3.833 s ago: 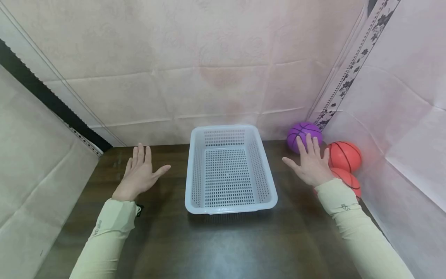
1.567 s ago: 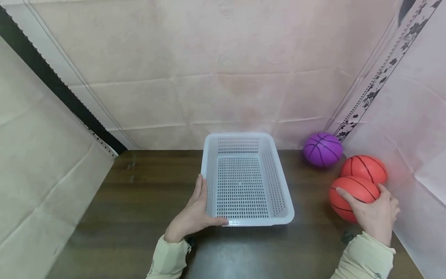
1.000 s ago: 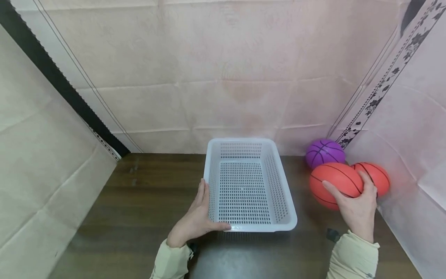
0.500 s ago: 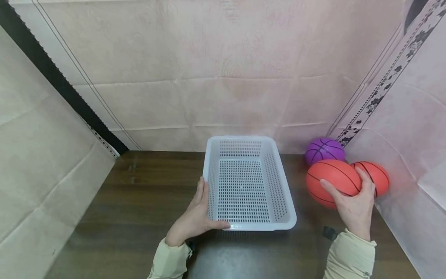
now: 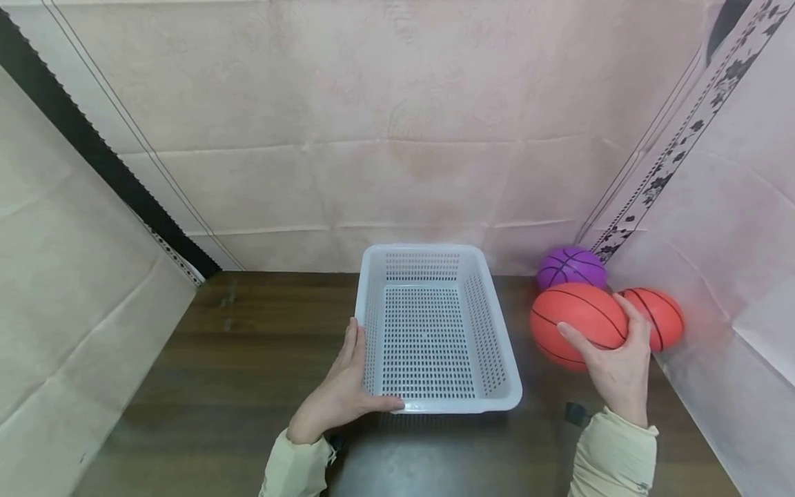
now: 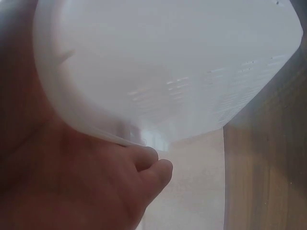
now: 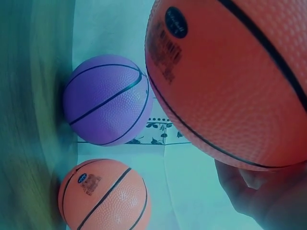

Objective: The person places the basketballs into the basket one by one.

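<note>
My left hand (image 5: 335,400) grips the near left corner of a white plastic basket (image 5: 439,406), its thumb on the front rim and its fingers along the left side. The left wrist view shows the curled fingers (image 6: 153,167) at the rim of the basket (image 6: 158,52). My right hand (image 5: 617,366) holds a red toy basketball (image 5: 574,321), thumb on the near side and fingers round the right side. In the right wrist view this ball (image 7: 225,91) is raised off the table, and part of the hand (image 7: 254,191) shows below it. The basket's perforated bottom is bare.
A purple toy basketball (image 5: 571,266) sits in the back right corner, partly behind the held ball. A second red toy basketball (image 5: 660,317) lies by the right wall (image 5: 745,262). Pale cloth walls enclose the dark wooden table (image 5: 267,359) at the back and both sides.
Both hands were spread and empty at first. The left has taken the basket's corner; the right has grasped the nearer red basketball, raised it and brought it left, away from the right wall.
</note>
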### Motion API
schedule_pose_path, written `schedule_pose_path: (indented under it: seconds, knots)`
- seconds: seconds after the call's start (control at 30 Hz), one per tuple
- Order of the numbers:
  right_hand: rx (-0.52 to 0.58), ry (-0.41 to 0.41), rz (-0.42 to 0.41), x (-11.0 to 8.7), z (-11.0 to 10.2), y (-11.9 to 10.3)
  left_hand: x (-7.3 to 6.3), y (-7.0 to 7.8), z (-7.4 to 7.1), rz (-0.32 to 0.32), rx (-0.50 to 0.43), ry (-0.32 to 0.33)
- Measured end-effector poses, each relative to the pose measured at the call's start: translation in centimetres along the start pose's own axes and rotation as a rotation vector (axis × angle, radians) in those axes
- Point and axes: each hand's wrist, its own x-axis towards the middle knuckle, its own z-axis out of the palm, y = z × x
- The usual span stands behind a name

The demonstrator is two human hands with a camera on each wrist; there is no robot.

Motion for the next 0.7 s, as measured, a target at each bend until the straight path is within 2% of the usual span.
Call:
schedule_pose_path:
  seconds: [0.27,0.47,0.7]
  knots:
    - [0.011,-0.026,-0.032,-0.2,0.5,-0.2,0.1,0.1,-0.1,0.002,0.015,-0.002]
    - [0.021,-0.072,-0.093,-0.5,0.7,-0.6,0.1,0.1,-0.1,-0.007,0.017,0.000]
    - [0.030,-0.124,-0.120,-0.8,1.2,-0.9,0.1,0.1,0.0,-0.008,0.019,-0.001]
